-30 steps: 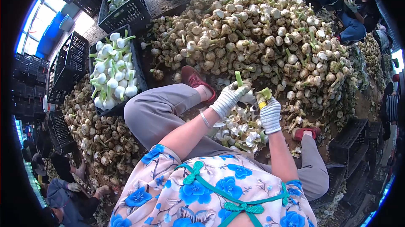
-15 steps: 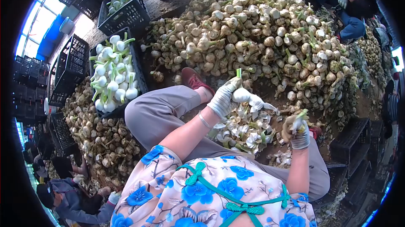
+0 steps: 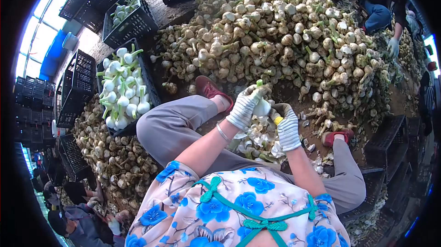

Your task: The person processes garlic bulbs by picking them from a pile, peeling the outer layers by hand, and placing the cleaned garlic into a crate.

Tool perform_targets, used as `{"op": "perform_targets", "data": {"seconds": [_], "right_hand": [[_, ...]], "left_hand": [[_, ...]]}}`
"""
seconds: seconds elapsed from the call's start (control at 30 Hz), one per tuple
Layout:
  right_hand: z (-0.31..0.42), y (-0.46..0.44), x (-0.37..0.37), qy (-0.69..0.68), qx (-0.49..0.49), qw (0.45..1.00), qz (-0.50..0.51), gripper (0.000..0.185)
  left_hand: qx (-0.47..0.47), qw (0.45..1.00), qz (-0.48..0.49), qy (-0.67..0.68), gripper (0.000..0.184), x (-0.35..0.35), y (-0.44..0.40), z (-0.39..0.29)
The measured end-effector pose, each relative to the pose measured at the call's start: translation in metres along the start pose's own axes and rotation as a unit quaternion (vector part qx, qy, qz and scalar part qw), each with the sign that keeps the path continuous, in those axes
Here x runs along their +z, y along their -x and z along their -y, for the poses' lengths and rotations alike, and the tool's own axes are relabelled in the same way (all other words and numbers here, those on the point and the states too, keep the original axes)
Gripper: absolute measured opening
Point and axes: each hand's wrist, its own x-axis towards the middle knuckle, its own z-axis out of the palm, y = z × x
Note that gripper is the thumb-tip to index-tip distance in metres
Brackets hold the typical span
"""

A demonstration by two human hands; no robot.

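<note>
My left hand (image 3: pixel 243 110), in a striped white glove, is closed around a white garlic bulb (image 3: pixel 262 108) whose cut green stem pokes up above the fingers. Close against the bulb's right side is my right hand (image 3: pixel 288 130), gloved the same way, with its fingers curled. A small yellow patch shows by its thumb; whether this is part of a tool or of the glove I cannot tell. Loose garlic skins (image 3: pixel 250 141) lie on the ground below both hands. Beyond them rises a large heap of unpeeled garlic (image 3: pixel 275 40).
A black crate (image 3: pixel 150 75) of clean white garlic stands at my left knee, beside another garlic heap (image 3: pixel 121 164). More crates (image 3: pixel 131 31) stand at the back left and a crate stack (image 3: pixel 388 141) at right. Co-workers sit at upper right (image 3: pixel 379 13) and lower left (image 3: pixel 87 221).
My right hand has moved left to the garlic bulb. The green-and-white scraps it held no longer show, and the loose skin hanging from the bulb is out of sight.
</note>
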Motion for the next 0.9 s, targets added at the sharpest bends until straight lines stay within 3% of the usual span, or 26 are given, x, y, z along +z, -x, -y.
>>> {"op": "perform_targets", "data": {"seconds": [0.03, 0.07, 0.1, 0.13, 0.17, 0.27, 0.3, 0.37, 0.43, 0.47, 0.6, 0.63, 0.67, 0.73, 0.77, 0.8, 0.87, 0.9], "right_hand": [[-0.025, -0.008, -0.011, 0.074, -0.021, 0.996, 0.035, 0.016], [-0.074, -0.016, -0.029, 0.433, -0.145, 0.885, 0.091, 0.018], [-0.082, -0.001, -0.033, 0.48, -0.155, 0.844, 0.182, 0.015], [-0.076, 0.01, -0.037, 0.441, 0.022, 0.845, 0.302, 0.016], [-0.078, 0.015, -0.046, 0.436, 0.034, 0.825, 0.357, 0.024], [-0.077, 0.007, -0.053, 0.549, 0.033, 0.752, 0.362, 0.028], [-0.077, 0.003, -0.057, 0.498, 0.038, 0.801, 0.331, 0.023], [-0.007, 0.005, -0.025, 0.344, 0.059, 0.915, 0.2, 0.023], [0.014, 0.0, -0.01, 0.269, -0.151, 0.947, 0.088, 0.034], [0.038, 0.003, 0.007, 0.241, -0.176, 0.952, 0.066, 0.038], [0.015, -0.009, 0.008, 0.289, -0.288, 0.907, 0.106, 0.018], [0.022, 0.0, 0.016, 0.365, -0.371, 0.843, 0.139, 0.012], [0.006, 0.005, 0.017, 0.502, -0.302, 0.777, 0.232, 0.011], [-0.007, 0.016, 0.014, 0.479, -0.18, 0.808, 0.293, 0.023], [-0.007, 0.016, 0.01, 0.42, -0.208, 0.848, 0.247, 0.013], [0.002, 0.016, 0.008, 0.419, -0.205, 0.847, 0.254, 0.013], [0.023, 0.008, 0.003, 0.346, -0.226, 0.899, 0.143, 0.012], [0.031, 0.002, -0.001, 0.334, -0.152, 0.916, 0.162, 0.013]], "left_hand": [[-0.004, 1.0, 0.006, 0.027, 0.029, -0.001, -0.001, -0.001], [-0.004, 1.0, 0.008, 0.027, 0.029, -0.003, -0.005, 0.001], [-0.02, 0.996, 0.016, 0.081, 0.032, -0.008, -0.011, 0.003], [-0.034, 0.99, 0.024, 0.134, 0.035, -0.01, -0.016, 0.002], [-0.055, 0.982, 0.02, 0.178, 0.041, -0.013, -0.018, 0.001], [-0.075, 0.97, 0.003, 0.229, 0.046, -0.021, -0.016, 0.0], [-0.072, 0.974, 0.015, 0.212, 0.048, -0.015, -0.014, -0.005], [-0.077, 0.977, -0.002, 0.198, 0.048, -0.013, -0.015, -0.007], [-0.084, 0.979, -0.022, 0.187, 0.048, -0.011, -0.015, -0.002], [-0.08, 0.98, -0.047, 0.176, 0.047, -0.01, -0.017, 0.002], [-0.077, 0.982, -0.068, 0.158, 0.043, -0.028, -0.023, 0.013], [-0.1, 0.967, -0.082, 0.218, 0.041, -0.021, -0.019, 0.006], [-0.102, 0.967, -0.083, 0.216, 0.041, -0.021, -0.019, 0.006], [-0.084, 0.967, -0.112, 0.212, 0.04, -0.021, -0.024, 0.001], [-0.099, 0.955, -0.108, 0.257, 0.037, -0.022, -0.026, -0.001], [-0.097, 0.954, -0.114, 0.26, 0.037, -0.027, -0.025, 0.004], [-0.131, 0.956, -0.1, 0.244, 0.033, -0.039, -0.026, 0.012], [-0.153, 0.952, -0.127, 0.234, 0.032, -0.03, -0.019, 0.008]]}}
